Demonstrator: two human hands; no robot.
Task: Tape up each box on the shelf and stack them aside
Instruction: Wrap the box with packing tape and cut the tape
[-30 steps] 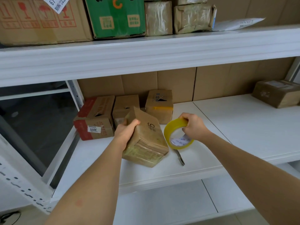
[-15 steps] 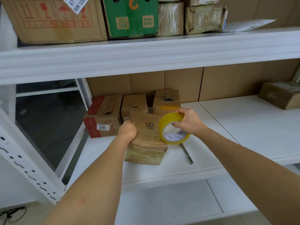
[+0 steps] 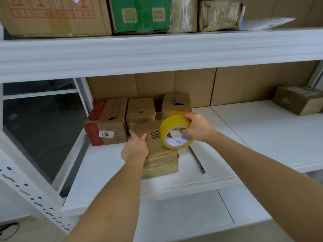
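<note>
A brown cardboard box marked 9# (image 3: 158, 151) lies on the white middle shelf (image 3: 108, 173). My left hand (image 3: 135, 147) rests flat on the box's left top, fingers straight. My right hand (image 3: 195, 127) grips a yellow tape roll (image 3: 175, 132) held upright over the box's right top, a thumb inside the core. Behind stand three more boxes: one with red ends and a 3011 label (image 3: 106, 122), a plain brown one (image 3: 140, 109), and one with yellow tape (image 3: 175, 103).
A grey utility knife (image 3: 197, 160) lies on the shelf right of the box. Another brown box (image 3: 297, 100) sits far right. The upper shelf (image 3: 157, 49) carries several cartons, among them a green box (image 3: 141, 14). A lower shelf board (image 3: 192, 215) shows below.
The 9# box has been tipped from tilted to lying flat. My left hand went from gripping its corner to lying flat on top. The tape roll moved left onto the box.
</note>
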